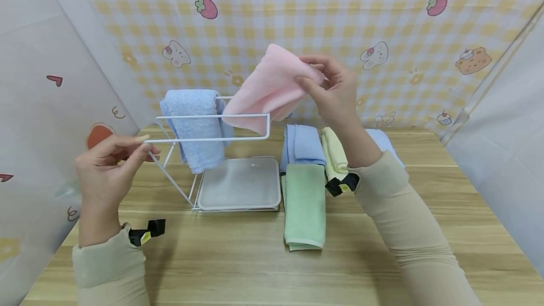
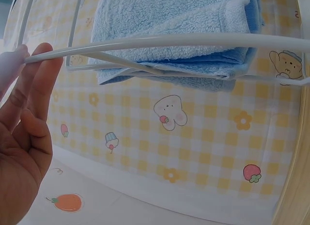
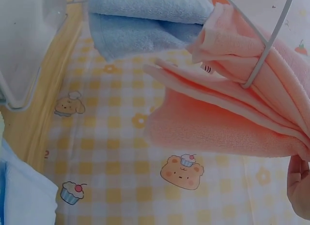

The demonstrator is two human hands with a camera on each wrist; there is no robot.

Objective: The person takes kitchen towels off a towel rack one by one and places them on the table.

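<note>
In the head view my left hand point(image 1: 104, 166) pinches the front left corner of a white wire rack point(image 1: 204, 140) between thumb and fingers. The left wrist view shows those fingers point(image 2: 41, 84) at the rail. My right hand point(image 1: 333, 91) pinches the right end of a pink towel point(image 1: 272, 86), raised at the right end of the rack. The towel's lower left part hangs at the rails; in the right wrist view its folded layers point(image 3: 218, 109) spread around a rail end. A fluffy blue towel point(image 1: 195, 129) drapes over the rails at the left.
A grey-white tray point(image 1: 240, 185) sits at the rack's base on the wooden table point(image 1: 221, 259). To its right lie a folded blue towel point(image 1: 302, 143), a green towel point(image 1: 304, 207) and a yellow towel point(image 1: 334, 152). A pale blue cloth point(image 1: 386, 144) is partly behind my right forearm. A checked curtain point(image 1: 272, 27) hangs behind.
</note>
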